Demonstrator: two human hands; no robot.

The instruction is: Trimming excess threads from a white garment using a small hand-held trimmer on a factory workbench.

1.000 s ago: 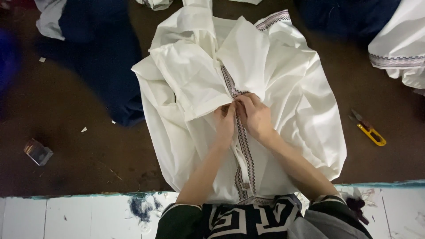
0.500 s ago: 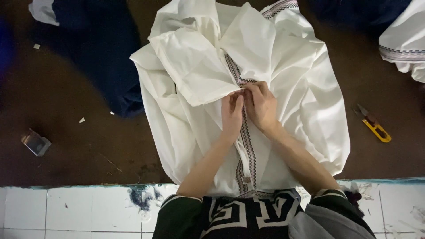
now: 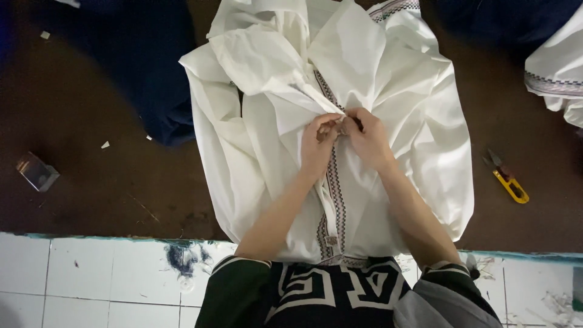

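Two forearms reach forward from the bottom edge, out of dark patterned sleeves, and converge at the middle of a white shirt (image 3: 388, 140) spread on a dark brown table (image 3: 91, 182). Nearest the viewer, a white tiled ledge (image 3: 91, 273) runs along the table's front edge, and the shirt's lower hem hangs just over it. The left hand (image 3: 319, 143) is bent at the wrist with its fingers curled inward, pinching the shirt's front edge beside the embroidered placket (image 3: 334, 194). The right hand (image 3: 367, 136) meets it from the other side, knuckles up, fingertips pressed on the same spot of the placket; thumbs and forefingers of both hands touch each other there. Both hands are closed on the cloth at one small point, though what lies between the fingertips is too small to tell. A button (image 3: 331, 240) shows lower on the placket, near the hem. To the right lies a yellow-handled thread snipper (image 3: 507, 179), well apart from the shirt. To the left sits a small clear box (image 3: 36, 172). Farther off, a dark blue garment (image 3: 139, 67) lies at upper left, touching the shirt's edge, and another white garment (image 3: 555, 79) with trim lies at upper right.
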